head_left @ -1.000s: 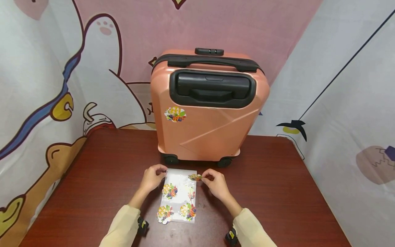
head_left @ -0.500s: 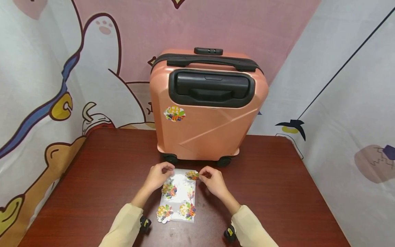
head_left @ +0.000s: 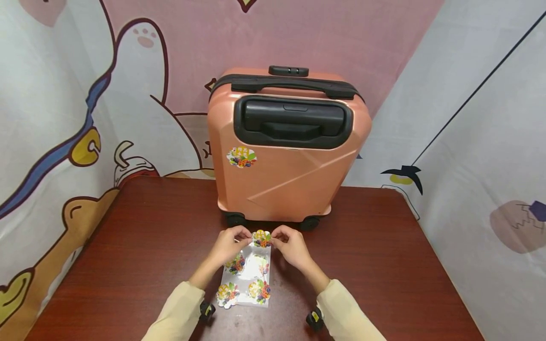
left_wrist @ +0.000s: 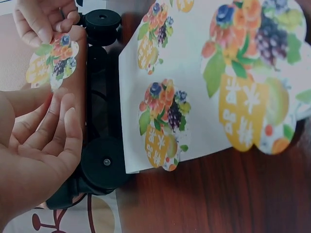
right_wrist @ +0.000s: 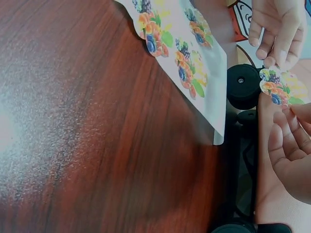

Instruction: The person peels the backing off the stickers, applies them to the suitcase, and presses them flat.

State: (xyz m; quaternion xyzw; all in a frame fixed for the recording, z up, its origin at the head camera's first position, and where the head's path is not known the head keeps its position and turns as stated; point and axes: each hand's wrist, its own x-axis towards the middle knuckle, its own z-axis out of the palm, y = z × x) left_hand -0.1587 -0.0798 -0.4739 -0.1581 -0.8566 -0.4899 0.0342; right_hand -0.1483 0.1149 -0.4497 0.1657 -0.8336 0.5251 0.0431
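A fruit-printed sticker [head_left: 262, 238] is held up above the far end of a white sticker sheet [head_left: 248, 276]. My left hand [head_left: 230, 245] pinches its left edge, and my right hand [head_left: 292, 247] pinches the right edge. The left wrist view shows the held sticker [left_wrist: 54, 60] from close by, stretched between both hands' fingertips. More fruit stickers lie on the sheet, such as the one at its near right corner [head_left: 259, 291]. Behind the hands a salmon-pink suitcase [head_left: 294, 182] stands upright, bearing one fruit sticker [head_left: 241, 157] on its left side.
The suitcase stands on black wheels [head_left: 310, 222] at the back of a dark red-brown wooden table [head_left: 375, 265]. A cartoon-printed cloth [head_left: 337, 38] hangs behind and to both sides.
My left hand has moved right, from the sheet's far left corner to the sticker's left edge. The sticker in my right hand has shifted slightly left and now faces up more.
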